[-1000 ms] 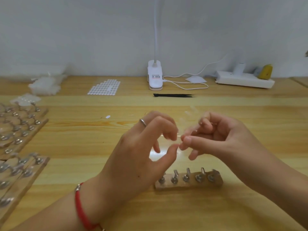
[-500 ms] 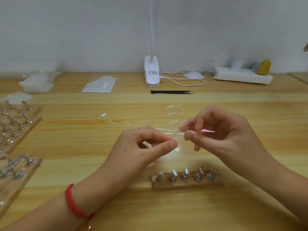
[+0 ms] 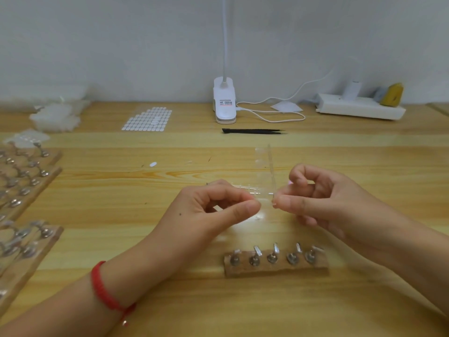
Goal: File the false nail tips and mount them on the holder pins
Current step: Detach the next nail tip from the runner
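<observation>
My left hand (image 3: 218,205) pinches a clear false nail tip (image 3: 263,201) between thumb and forefinger above the table. Opposite it, my right hand (image 3: 315,198) pinches the lower end of a clear plastic strip (image 3: 271,169) that stands upright with several nail tips still attached. A bare strip piece (image 3: 245,187) lies behind the left fingers. In front of both hands a small wooden holder (image 3: 277,268) carries several metal pins, all bare.
Longer wooden pin holders (image 3: 26,181) lie along the left edge. At the back are a sheet of white adhesive dots (image 3: 148,119), black tweezers (image 3: 252,131), a white clip lamp (image 3: 224,103) with its cable, a power strip (image 3: 359,109) and heaps of clear tips (image 3: 56,116).
The hands dropped slightly and drew a little apart. The strip in my right hand swung from lying flat to standing upright, and my left fingers closed onto a tip at its lower end.
</observation>
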Demonstrator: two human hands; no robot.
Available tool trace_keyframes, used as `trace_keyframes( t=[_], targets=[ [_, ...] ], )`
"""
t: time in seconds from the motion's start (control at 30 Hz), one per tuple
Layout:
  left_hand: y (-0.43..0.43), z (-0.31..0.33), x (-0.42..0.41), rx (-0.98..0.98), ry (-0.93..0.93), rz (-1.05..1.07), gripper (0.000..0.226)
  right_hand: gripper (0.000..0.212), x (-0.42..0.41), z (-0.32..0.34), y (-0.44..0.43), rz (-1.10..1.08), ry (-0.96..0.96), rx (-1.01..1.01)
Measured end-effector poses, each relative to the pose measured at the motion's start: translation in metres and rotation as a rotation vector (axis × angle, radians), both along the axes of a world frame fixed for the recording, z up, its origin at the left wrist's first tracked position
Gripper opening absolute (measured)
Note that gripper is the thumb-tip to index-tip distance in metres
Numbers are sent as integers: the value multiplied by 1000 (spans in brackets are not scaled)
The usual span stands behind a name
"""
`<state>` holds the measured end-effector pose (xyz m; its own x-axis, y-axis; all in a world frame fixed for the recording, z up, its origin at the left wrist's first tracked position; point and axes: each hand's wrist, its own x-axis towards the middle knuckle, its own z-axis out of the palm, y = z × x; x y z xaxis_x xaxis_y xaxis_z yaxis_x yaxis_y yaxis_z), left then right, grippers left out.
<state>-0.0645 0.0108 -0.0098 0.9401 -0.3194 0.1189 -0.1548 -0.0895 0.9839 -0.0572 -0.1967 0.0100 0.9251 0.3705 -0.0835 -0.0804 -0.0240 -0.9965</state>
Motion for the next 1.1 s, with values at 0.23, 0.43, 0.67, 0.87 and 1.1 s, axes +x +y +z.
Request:
trace_keyframes(
  t=[0.23, 0.43, 0.67, 0.87, 1.1],
  targets=[
    [0, -2, 1, -17, 23, 45, 15, 40, -2, 1, 4, -60, -24, 12],
    [-2, -1, -1, -47, 4, 106, 21, 31, -5, 0, 9, -159, -240, -45],
    [1, 1, -2, -130, 9, 101, 13, 27, 5, -11, -2, -116, -255, -272],
    [1, 2, -3, -148, 29, 85, 11, 26, 12, -6, -13, -239, -485, -447],
    [1, 2, -2, -149, 48, 84, 10, 45, 22, -8, -30, -138, -600, -1022]
  ],
)
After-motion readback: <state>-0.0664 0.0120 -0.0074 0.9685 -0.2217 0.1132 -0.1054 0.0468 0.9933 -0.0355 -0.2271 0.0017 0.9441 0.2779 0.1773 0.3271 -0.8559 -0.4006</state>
